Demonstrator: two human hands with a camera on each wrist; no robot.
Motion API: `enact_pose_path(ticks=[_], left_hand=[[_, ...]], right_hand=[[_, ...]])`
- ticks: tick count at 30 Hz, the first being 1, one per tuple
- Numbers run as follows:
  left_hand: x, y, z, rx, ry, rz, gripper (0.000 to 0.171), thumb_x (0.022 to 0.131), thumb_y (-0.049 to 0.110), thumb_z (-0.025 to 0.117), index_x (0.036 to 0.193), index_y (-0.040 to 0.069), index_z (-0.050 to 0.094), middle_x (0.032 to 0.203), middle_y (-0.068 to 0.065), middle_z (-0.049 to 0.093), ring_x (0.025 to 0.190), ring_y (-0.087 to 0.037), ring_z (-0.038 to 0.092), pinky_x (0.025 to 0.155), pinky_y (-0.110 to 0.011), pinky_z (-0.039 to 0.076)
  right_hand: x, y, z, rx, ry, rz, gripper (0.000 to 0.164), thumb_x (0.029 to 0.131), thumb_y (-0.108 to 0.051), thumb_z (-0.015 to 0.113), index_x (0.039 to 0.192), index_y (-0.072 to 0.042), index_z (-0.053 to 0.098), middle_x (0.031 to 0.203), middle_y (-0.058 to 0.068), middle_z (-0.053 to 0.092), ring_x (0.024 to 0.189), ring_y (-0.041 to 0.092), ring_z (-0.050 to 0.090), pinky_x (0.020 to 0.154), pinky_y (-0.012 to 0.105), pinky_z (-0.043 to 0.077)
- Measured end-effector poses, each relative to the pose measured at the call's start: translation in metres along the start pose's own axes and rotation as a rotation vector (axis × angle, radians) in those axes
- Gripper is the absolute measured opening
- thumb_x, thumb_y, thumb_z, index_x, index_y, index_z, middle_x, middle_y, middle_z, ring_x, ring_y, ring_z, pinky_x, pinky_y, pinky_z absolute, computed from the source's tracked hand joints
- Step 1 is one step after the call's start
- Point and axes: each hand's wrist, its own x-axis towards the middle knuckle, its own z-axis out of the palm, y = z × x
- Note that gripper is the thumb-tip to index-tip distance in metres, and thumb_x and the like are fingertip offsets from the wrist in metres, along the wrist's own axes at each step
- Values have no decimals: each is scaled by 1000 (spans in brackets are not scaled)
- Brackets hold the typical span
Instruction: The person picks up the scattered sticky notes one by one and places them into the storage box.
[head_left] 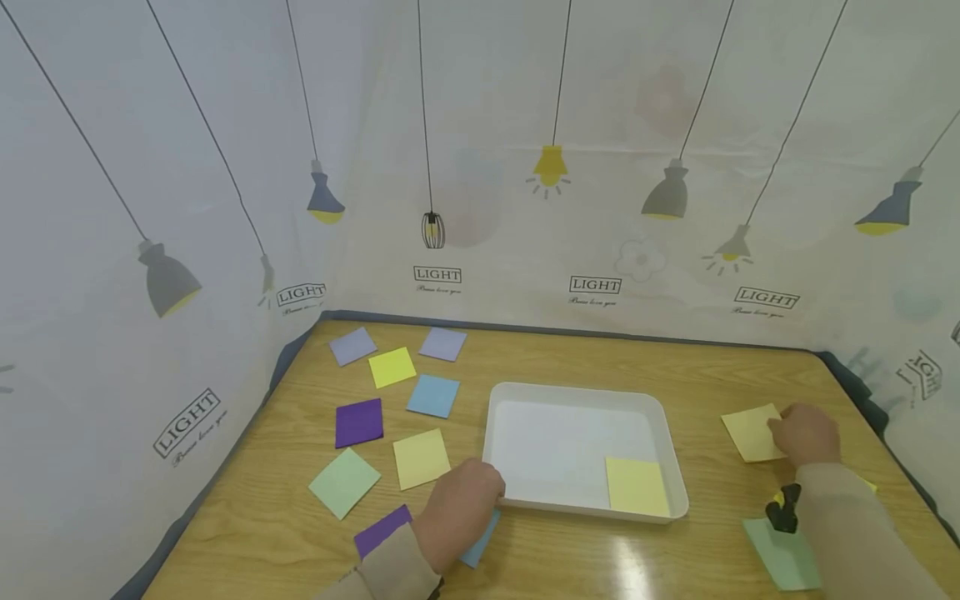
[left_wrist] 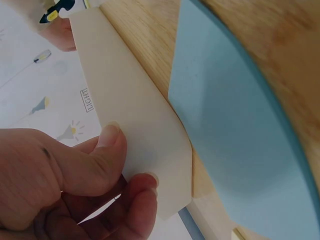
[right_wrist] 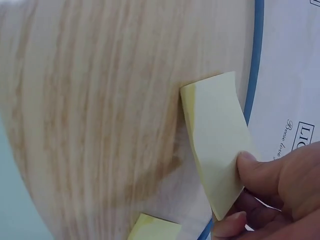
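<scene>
Hands [head_left: 459, 512] [head_left: 810, 435] on white tray [head_left: 551, 442] (left), pale-yellow pad [head_left: 750, 433] (right)

Your left hand [left_wrist: 75, 177] pinches the rim of the white tray [left_wrist: 132, 105]; a blue paper note [left_wrist: 225, 125] lies just beside it on the wooden table [left_wrist: 142, 45].

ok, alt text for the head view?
A person's right-hand grip holds a pale yellow paper square; the left-hand grip holds the near-left corner of a white tray with another yellow square inside. More coloured squares lie on the table, mostly at left.
</scene>
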Motion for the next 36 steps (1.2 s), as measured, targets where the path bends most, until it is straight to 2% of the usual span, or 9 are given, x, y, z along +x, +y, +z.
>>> enact_pose_path(ticks=[3,10,18,23,30,36], left_hand=[[0,0,0,3,1,-1,12,87,4,72,86,13,79,86,-2,74,79,-13,67,69,-23,59],[0,1,-2,4,-10,-10,13,88,3,72,86,14,79,87,-2,74,80,-14,67,68,-23,59],[0,2,-2,11,-14,-13,15,88,1,71,87,14,79,87,-2,74,80,-14,67,68,-24,59],[0,1,-2,4,-21,-18,14,89,2,70,87,13,79,87,-3,74,80,-14,67,69,-24,59],[0,0,-2,6,-17,-21,13,88,3,72,87,14,79,87,-2,75,80,-13,69,68,-24,59],[2,2,-2,2,-1,-17,12,87,4,73,86,14,80,86,-2,75,79,-13,69,66,-24,59]], right_hand=[[-2,-3,-3,34,3,9,42,99,-11,52,118,26,52,117,43,57,108,58,53,97,67,40],[-4,-8,-8,90,-1,45,41,101,-11,51,123,24,51,123,42,56,110,57,53,89,62,48],[-4,-11,-16,42,31,-48,38,99,-11,54,120,21,57,123,41,58,110,57,55,86,61,49],[-8,-17,-24,32,20,-96,37,99,-12,55,119,19,59,123,40,58,111,59,53,88,63,48],[-10,-25,-33,-10,49,-186,34,97,-12,58,114,17,64,119,40,61,110,61,53,89,65,47],[-14,-33,-39,-2,49,-188,35,98,-14,59,117,16,63,122,40,59,110,60,54,88,64,48]])
